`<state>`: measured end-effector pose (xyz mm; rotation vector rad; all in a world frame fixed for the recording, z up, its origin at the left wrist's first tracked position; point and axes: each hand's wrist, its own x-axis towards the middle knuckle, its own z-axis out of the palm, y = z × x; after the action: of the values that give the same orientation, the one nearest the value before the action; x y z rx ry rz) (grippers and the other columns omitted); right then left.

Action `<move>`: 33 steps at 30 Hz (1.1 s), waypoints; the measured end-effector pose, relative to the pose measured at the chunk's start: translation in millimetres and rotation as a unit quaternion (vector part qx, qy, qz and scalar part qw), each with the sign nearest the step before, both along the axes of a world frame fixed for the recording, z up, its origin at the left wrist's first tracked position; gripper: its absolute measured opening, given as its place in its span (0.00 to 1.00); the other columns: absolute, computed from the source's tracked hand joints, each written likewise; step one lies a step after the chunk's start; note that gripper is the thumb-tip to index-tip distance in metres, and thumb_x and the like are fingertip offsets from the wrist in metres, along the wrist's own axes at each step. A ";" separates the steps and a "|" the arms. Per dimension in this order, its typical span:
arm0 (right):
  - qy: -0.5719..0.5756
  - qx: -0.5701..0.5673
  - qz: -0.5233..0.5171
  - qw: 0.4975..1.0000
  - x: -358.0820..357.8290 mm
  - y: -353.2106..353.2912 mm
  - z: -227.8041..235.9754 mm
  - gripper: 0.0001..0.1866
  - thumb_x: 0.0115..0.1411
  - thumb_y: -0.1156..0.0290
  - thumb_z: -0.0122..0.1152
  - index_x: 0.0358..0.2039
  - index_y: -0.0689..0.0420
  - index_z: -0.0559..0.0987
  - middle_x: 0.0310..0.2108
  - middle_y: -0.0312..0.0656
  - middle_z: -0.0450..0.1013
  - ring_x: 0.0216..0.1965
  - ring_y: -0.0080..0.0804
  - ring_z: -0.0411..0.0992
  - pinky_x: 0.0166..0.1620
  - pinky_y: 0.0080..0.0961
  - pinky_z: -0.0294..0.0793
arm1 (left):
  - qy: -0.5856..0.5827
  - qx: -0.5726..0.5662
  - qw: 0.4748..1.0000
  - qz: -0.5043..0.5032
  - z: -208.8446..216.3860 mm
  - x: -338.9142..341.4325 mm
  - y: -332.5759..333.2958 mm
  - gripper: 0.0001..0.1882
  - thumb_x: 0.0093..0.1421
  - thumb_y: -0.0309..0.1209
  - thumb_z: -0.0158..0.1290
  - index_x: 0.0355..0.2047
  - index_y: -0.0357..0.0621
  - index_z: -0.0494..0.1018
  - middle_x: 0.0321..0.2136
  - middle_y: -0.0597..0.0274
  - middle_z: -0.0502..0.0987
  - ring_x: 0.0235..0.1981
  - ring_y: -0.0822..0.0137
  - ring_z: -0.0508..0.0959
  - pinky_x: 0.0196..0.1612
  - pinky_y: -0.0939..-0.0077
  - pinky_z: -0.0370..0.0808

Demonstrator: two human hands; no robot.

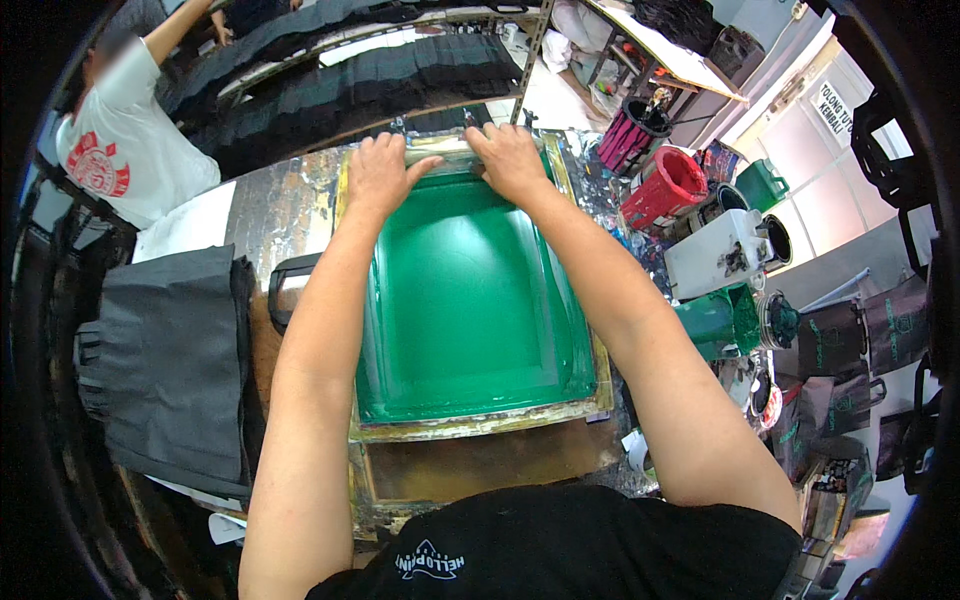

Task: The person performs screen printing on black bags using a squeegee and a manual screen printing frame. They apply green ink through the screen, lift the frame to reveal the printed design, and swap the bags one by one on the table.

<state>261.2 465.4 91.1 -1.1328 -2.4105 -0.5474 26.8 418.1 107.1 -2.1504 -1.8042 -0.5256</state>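
A screen printing frame [480,428] lies flat on the worktable in front of me, its mesh [460,290] coated with green ink. At its far end, a pale squeegee [440,152] runs crosswise between my hands. My left hand [380,172] grips its left part, thumb pointing inward along it. My right hand [508,162] is closed over the right part, fingers bent over the far side. The squeegee's lower edge is mostly hidden. A black bag handle [285,290] sticks out from under the frame's left side.
Left of the frame lies a stack of black fabric bags [175,365]. On the right stand a red bucket [665,188], a white container [712,252] and a green ink container [720,318]. Racks of black bags [380,90] stand beyond the table; another person [140,150] is at far left.
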 end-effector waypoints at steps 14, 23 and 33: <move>-0.043 -0.027 -0.043 0.998 12.9 -101.8 -5.0 0.26 0.51 0.66 0.76 0.50 0.49 0.75 0.41 0.38 0.76 0.47 0.40 0.76 0.46 0.41 0.73 | 0.021 0.144 0.988 -0.051 -30.3 0.6 -80.7 0.35 0.58 0.68 0.57 0.26 0.45 0.75 0.27 0.60 0.76 0.30 0.56 0.78 0.35 0.60 0.75; -0.035 -0.053 -0.030 0.998 33.0 -216.0 0.9 0.24 0.49 0.69 0.75 0.46 0.49 0.75 0.38 0.39 0.74 0.44 0.40 0.75 0.46 0.41 0.71 | -0.001 0.134 0.989 -0.056 -27.9 23.0 -198.5 0.33 0.55 0.66 0.61 0.25 0.45 0.73 0.26 0.61 0.74 0.29 0.57 0.76 0.34 0.62 0.72; -0.047 -0.106 -0.015 0.993 53.8 -334.2 14.3 0.23 0.49 0.69 0.74 0.46 0.48 0.74 0.37 0.39 0.72 0.42 0.39 0.73 0.45 0.39 0.67 | -0.005 0.074 0.996 -0.057 -14.2 40.9 -319.2 0.33 0.53 0.65 0.64 0.24 0.46 0.72 0.25 0.61 0.71 0.28 0.58 0.72 0.33 0.62 0.68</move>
<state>315.0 131.2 105.4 -1.2565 -2.5852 -0.3680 67.7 98.8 92.9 -2.1620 -1.5996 -0.6750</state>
